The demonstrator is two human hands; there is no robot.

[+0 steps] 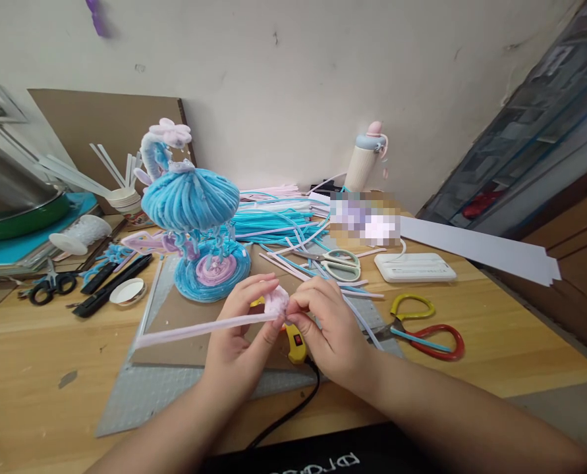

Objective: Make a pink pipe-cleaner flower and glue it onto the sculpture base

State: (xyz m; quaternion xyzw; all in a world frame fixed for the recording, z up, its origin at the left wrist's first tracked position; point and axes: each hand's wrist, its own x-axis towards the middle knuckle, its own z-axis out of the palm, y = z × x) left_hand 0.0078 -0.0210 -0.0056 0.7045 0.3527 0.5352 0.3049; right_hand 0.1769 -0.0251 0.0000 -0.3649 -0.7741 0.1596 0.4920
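Between my two hands is a pale pink pipe cleaner, with one end bent into a small looped bundle and a long straight tail reaching left. My left hand pinches the bundle between thumb and fingers. From the other side, my right hand closes thumb and forefinger on its right edge. Below them, partly covered, lies a yellow hot glue gun with a black cord. Behind my left hand stands a blue jellyfish-like lamp shape made of pipe cleaners, on a round blue and pink base.
Several blue, white and pink pipe cleaners are piled at the back. Green-handled scissors and red-and-yellow-handled scissors lie to the right, near a white power bank. Black scissors and a cutter lie left. A bottle stands by the wall.
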